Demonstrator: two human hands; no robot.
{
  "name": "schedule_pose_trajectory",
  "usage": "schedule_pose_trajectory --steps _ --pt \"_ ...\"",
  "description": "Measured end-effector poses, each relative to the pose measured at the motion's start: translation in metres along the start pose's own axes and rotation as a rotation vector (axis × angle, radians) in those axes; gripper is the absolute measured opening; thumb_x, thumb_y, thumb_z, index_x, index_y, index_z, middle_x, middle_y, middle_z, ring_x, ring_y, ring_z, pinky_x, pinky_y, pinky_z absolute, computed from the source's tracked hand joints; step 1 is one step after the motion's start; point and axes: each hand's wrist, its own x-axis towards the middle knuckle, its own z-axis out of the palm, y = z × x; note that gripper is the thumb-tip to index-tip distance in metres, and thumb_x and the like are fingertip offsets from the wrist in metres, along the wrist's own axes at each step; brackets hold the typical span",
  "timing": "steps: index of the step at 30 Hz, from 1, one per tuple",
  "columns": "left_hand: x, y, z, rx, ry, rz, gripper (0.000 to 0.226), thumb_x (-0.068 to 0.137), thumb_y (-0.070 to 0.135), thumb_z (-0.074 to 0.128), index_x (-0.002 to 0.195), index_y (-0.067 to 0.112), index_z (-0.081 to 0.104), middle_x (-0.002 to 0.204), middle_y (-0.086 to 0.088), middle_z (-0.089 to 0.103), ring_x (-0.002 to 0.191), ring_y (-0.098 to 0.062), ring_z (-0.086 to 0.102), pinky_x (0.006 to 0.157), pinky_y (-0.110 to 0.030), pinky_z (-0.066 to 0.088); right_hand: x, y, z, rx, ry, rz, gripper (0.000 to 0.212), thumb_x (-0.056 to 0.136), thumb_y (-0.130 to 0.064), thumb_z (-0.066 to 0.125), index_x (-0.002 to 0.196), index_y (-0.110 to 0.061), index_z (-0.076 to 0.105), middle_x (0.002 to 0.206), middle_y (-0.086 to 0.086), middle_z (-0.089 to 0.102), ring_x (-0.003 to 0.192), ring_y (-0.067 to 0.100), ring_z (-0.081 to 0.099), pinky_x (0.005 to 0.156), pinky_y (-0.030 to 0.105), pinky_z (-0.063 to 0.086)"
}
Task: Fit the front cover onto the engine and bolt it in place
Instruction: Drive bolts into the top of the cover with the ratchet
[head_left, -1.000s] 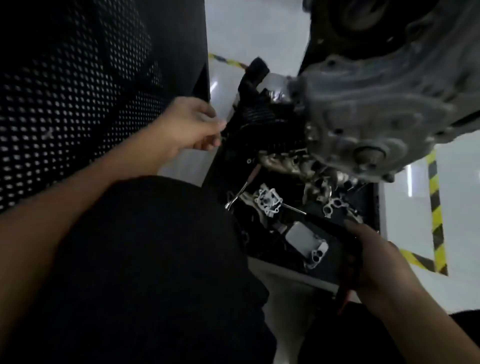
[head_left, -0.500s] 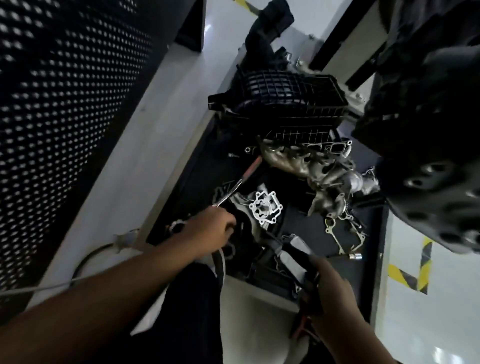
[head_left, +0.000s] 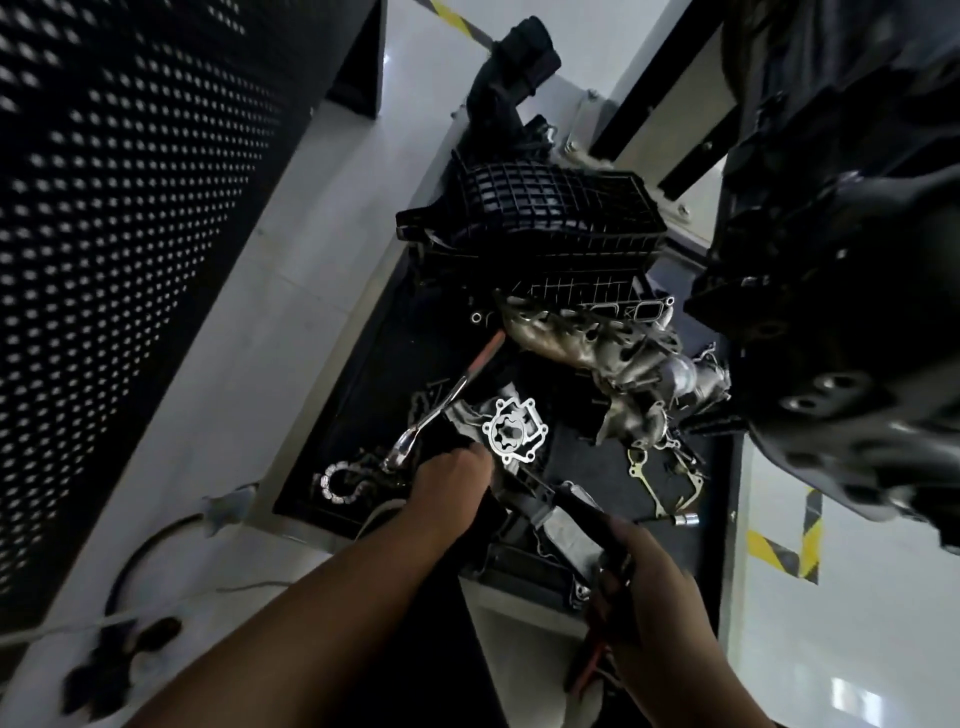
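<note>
The front cover (head_left: 514, 431), a silver casting with a round toothed opening, lies in the black parts tray (head_left: 332, 488) on the floor. My left hand (head_left: 452, 483) reaches into the tray and sits at the cover's lower left edge; its fingertips are hidden behind the knuckles, so its hold is unclear. My right hand (head_left: 649, 597) grips a dark tool with a red grip (head_left: 592, 519) over the tray's near edge. The dark engine (head_left: 831, 322) hangs at the right, above the tray.
In the tray lie a red-handled ratchet (head_left: 447, 400), a chain (head_left: 343, 483), a black ribbed intake manifold (head_left: 530, 223), a metal exhaust manifold (head_left: 613, 358), a gasket (head_left: 665, 483) and a socket (head_left: 687, 518). A perforated black panel (head_left: 114, 208) stands left. A cable (head_left: 145, 551) runs across the floor.
The view has swung down from the engine to the tray. My left hand dropped from up near the panel into the tray and slid right to the cover. My right hand keeps the tool.
</note>
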Motion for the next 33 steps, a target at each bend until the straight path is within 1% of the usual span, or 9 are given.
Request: schedule_pose_trajectory --steps 4,8,10,12,16,20,23,27,33 --pt "-0.003 -0.013 -0.019 -0.383 0.010 -0.079 0.015 0.089 0.010 0.059 0.103 0.006 0.063 0.099 -0.014 0.071 0.092 -0.032 0.071 0.077 -0.039 0.056 -0.011 -0.003 -0.010 0.010 -0.002 -0.036 0.019 0.092 -0.025 0.068 0.094 -0.006 0.065 0.053 0.004 0.033 0.041 0.016 0.028 0.048 0.029 0.025" --pt "-0.031 -0.021 -0.095 -1.372 0.022 -0.260 0.013 0.088 0.006 0.061 0.086 0.017 0.070 0.064 0.003 0.058 0.051 -0.013 0.049 0.049 -0.024 0.040 -0.040 -0.022 -0.025 -0.050 -0.003 -0.165 0.024 0.090 -0.024 0.068 0.086 -0.002 0.075 0.049 -0.001 0.045 0.037 0.012 0.040 0.042 0.028 0.033" --pt "-0.050 -0.024 -0.155 -1.877 -0.049 -0.187 0.015 0.083 0.005 0.054 0.080 0.016 0.064 0.059 0.000 0.043 0.043 -0.011 0.032 0.043 -0.019 0.024 -0.065 -0.037 -0.027 -0.054 -0.024 -0.242 0.019 0.088 -0.023 0.069 0.087 -0.005 0.076 0.047 -0.006 0.050 0.038 0.008 0.046 0.046 0.030 0.036" --pt "-0.073 -0.027 -0.216 -2.068 -0.102 -0.008 0.012 0.083 0.008 0.052 0.082 0.015 0.062 0.061 -0.001 0.038 0.042 -0.010 0.029 0.043 -0.018 0.022 -0.098 -0.048 -0.026 -0.031 -0.033 -0.323 0.023 0.082 -0.026 0.074 0.090 -0.005 0.076 0.048 -0.006 0.053 0.041 0.008 0.050 0.053 0.031 0.039" --pt "-0.121 -0.023 -0.333 -1.896 -0.135 0.278 0.013 0.099 0.018 0.050 0.091 0.011 0.057 0.066 -0.001 0.040 0.044 -0.008 0.036 0.041 -0.019 0.032 -0.178 -0.061 -0.034 0.131 -0.012 -0.424 0.033 0.063 -0.025 0.080 0.093 -0.013 0.076 0.065 0.007 0.068 0.055 0.027 0.064 0.061 0.055 0.060" --pt "-0.170 0.007 -0.421 -1.955 -0.271 0.388 0.023 0.099 0.028 0.048 0.087 0.013 0.060 0.069 0.001 0.040 0.046 -0.004 0.041 0.038 -0.015 0.037 -0.261 -0.095 -0.054 0.440 -0.265 -0.553 0.025 0.055 -0.024 0.067 0.066 -0.002 0.069 0.045 0.015 0.045 0.029 0.019 0.040 0.036 0.026 0.040" --pt "-0.209 0.046 -0.460 -1.944 -0.359 0.349 0.021 0.094 0.024 0.052 0.087 0.009 0.065 0.073 0.000 0.043 0.044 -0.001 0.040 0.034 -0.011 0.031 -0.307 -0.115 -0.078 0.631 -0.320 -0.693 0.039 0.057 -0.023 0.065 0.068 0.004 0.039 0.047 0.009 0.024 0.039 0.013 0.025 0.049 0.038 0.022" --pt "-0.256 0.095 -0.495 -1.587 -0.172 0.397 0.023 0.099 0.015 0.051 0.103 0.001 0.068 0.075 -0.005 0.053 0.048 -0.004 0.030 0.039 -0.015 0.021 -0.348 -0.122 -0.120 0.659 -0.298 -0.839 0.051 0.051 -0.025 0.073 0.067 0.004 0.033 0.057 0.015 0.011 0.047 0.018 0.017 0.049 0.032 0.017" --pt "-0.307 0.151 -0.539 -1.333 -0.158 0.584 0.034 0.096 -0.016 0.044 0.127 -0.009 0.056 0.118 -0.029 0.069 0.072 -0.014 0.060 0.055 -0.018 0.048 -0.373 -0.132 -0.182 0.656 -0.243 -1.028 0.051 0.056 -0.038 0.072 0.058 -0.006 0.032 0.050 0.008 0.021 0.044 0.016 0.023 0.054 0.042 0.016"
